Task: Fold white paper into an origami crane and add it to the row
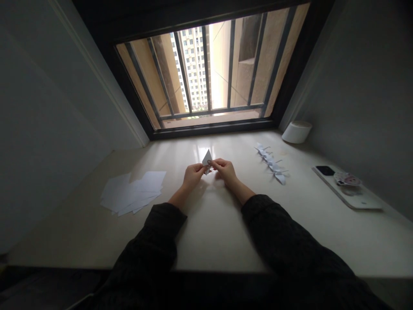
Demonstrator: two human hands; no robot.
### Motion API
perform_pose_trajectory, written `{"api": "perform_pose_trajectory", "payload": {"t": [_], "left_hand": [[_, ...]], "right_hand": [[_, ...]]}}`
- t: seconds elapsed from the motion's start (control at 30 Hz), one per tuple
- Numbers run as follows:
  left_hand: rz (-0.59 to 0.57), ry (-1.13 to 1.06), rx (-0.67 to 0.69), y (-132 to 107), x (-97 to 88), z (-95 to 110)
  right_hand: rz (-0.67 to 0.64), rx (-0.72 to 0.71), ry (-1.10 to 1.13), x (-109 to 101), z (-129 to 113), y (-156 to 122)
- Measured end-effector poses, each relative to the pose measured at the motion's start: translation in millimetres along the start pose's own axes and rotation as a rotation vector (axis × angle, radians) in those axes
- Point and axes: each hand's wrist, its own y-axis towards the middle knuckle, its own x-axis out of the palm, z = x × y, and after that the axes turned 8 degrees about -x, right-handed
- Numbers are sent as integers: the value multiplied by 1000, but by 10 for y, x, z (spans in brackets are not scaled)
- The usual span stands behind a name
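Note:
A small folded piece of white paper [207,158] stands up as a pointed triangle between my two hands, a little above the pale tabletop [213,224]. My left hand [193,174] pinches its lower left part with closed fingers. From the right, my right hand [225,168] grips it, thumb and fingertips pressed on the paper. Both forearms are in dark sleeves.
A loose stack of white paper sheets [132,193] lies to the left. Several folded paper cranes [271,164] sit in a row to the right. A white round container [297,131] stands by the barred window [209,73]. A phone [350,187] lies at far right.

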Motion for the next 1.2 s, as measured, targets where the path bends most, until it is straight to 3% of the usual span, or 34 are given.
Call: {"api": "perform_pose_trajectory", "payload": {"t": [0.2,0.4,0.7,1.2], "left_hand": [[-10,-17,-28,-20,1,16],[27,211,11,-92,19,41],[21,446,51,-72,-12,95],[-19,318,16,-78,-5,50]], "right_hand": [[13,21,69,-6,-47,2],[-143,103,157,-3,-61,-15],[64,142,248,-19,-117,0],[349,13,-7,-46,25,23]]}}
